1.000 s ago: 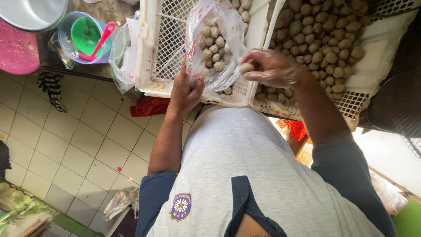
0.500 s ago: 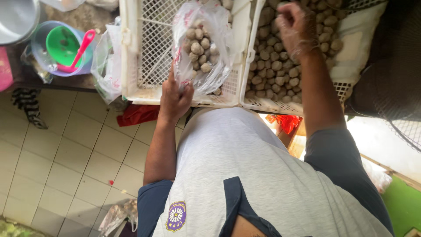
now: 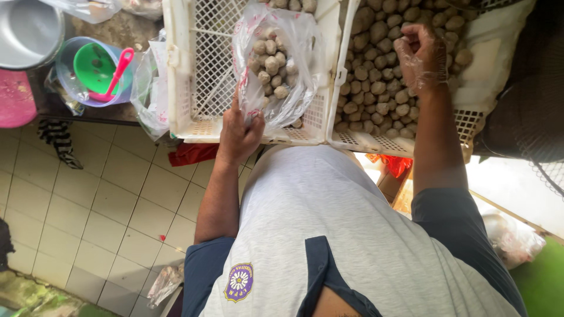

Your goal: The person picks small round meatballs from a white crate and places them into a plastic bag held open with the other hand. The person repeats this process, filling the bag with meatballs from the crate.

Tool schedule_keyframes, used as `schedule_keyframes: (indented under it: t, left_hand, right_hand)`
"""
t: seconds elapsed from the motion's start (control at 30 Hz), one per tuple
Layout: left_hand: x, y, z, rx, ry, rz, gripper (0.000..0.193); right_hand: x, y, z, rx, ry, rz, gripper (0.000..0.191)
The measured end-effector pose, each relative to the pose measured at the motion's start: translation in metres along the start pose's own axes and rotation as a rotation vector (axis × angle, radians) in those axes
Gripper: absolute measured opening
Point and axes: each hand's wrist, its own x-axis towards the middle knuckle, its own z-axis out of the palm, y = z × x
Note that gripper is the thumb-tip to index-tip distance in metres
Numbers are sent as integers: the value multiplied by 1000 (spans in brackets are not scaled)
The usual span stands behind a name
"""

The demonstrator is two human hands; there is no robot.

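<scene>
My left hand (image 3: 239,132) grips the lower edge of a clear plastic bag (image 3: 276,64) partly filled with brownish-grey balls; the bag rests in a white lattice crate (image 3: 194,76). My right hand (image 3: 420,56), covered by a thin clear plastic glove, lies curled on a heap of the same balls (image 3: 376,76) in a second white crate (image 3: 470,120) on the right. Whether that hand has balls inside its fingers is hidden.
On the left stand a clear tub with a green funnel and a pink spoon (image 3: 97,70), a metal bowl (image 3: 26,29), a pink lid (image 3: 14,97) and loose plastic bags (image 3: 150,88). Pale floor tiles (image 3: 106,205) lie below; red cloth (image 3: 191,154) hangs under the crates.
My right hand left the bag's mouth and went right and up into the heap of balls. The left hand kept hold of the bag; the camera tilted.
</scene>
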Motion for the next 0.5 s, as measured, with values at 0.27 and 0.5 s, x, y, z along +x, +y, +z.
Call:
schedule_keyframes:
  t: [0.27,0.5]
  left_hand:
    - [2,-1,1,-27,-10,-100,74]
    - [-1,-6,0,19,21,6,76]
  right_hand:
    - [13,-129,104,69,-236,-742,13]
    - [38,-176,187,-471,-364,-655,32]
